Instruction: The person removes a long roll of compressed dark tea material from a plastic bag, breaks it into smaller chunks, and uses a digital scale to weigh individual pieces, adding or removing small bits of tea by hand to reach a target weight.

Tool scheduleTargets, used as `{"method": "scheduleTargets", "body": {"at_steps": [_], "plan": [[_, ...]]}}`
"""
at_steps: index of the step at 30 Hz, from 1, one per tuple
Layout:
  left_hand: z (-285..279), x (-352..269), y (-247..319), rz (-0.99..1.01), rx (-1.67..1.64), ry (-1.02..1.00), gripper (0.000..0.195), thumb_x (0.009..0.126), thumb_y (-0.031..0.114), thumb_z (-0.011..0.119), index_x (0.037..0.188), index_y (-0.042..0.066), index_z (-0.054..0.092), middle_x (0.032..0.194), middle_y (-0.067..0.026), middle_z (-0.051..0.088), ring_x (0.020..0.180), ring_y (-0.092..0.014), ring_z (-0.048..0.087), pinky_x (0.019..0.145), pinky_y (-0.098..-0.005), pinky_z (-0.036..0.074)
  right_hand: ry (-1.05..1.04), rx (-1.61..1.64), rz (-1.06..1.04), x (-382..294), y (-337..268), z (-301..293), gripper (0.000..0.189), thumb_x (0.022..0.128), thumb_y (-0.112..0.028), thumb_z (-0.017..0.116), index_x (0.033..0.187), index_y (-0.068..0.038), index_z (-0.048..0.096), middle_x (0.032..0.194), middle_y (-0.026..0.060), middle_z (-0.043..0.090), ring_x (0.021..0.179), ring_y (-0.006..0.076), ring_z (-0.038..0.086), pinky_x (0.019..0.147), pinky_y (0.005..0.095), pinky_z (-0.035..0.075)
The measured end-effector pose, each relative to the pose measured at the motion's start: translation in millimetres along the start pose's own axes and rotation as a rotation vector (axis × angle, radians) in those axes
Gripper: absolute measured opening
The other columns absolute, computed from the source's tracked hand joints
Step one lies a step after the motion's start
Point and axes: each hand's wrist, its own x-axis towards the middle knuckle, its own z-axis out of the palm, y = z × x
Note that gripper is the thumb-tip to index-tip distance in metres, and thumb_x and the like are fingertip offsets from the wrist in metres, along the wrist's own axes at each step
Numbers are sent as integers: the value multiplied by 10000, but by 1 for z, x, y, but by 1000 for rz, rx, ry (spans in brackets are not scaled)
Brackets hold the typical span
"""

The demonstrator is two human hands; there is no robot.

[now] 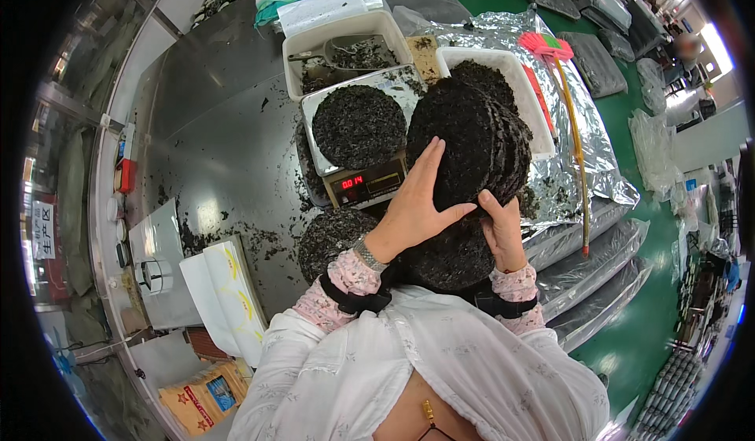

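A tilted stack of round, dark cakes, apparently dried seaweed (454,140), stands before me. My left hand (413,205) lies flat against its front face, thumb spread from the fingers. At its lower right edge, my right hand (502,229) grips the stack, thumb in front and fingers partly hidden. One single seaweed cake (360,125) rests on the metal pan of a digital scale (365,181) with lit red digits. Below my hands is another dark seaweed cake (445,258), partly covered. A further cake (333,240) sits left of my left wrist.
Behind the scale stands a white tub (289,66) with loose seaweed and a handled tool. Right of it, a white bin (540,137) holds more cakes. A pink-headed brush (571,105) lies on silver foil sheeting (601,164). Seaweed crumbs litter the metal table (218,122).
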Motion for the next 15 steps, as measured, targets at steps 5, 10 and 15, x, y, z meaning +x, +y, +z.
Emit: {"method": "scheduleTargets", "body": {"at_steps": [5, 10, 15], "plan": [[-43, -6, -31, -99, -144, 400, 331, 1026, 236, 574, 1253, -4, 606, 923, 12, 560, 777, -63, 509, 715, -235, 473, 59, 98, -13, 3, -3, -18, 511, 934, -158, 711, 1387, -28, 514, 1291, 84, 629, 1174, 232, 607, 1029, 393, 487], [-114, -14, -70, 11, -486, 436, 347, 1071, 274, 498, 1281, 6, 570, 1173, -83, 662, 1005, -166, 639, 850, -291, 510, -24, 329, 54, 8, 9, -63, 514, 992, -344, 635, 1406, -65, 514, 1426, 98, 556, 1305, 278, 525, 1108, 487, 421], [-64, -17, -70, 117, 541, 62, 612, 947, 236, 661, 1466, 11, 427, 1535, -202, 410, 1455, -396, 331, 1199, -490, 247, -39, 249, 53, 15, 23, -66, 541, 985, -349, 644, 1420, -66, 492, 1395, 87, 573, 1286, 276, 541, 1102, 487, 422]]}}
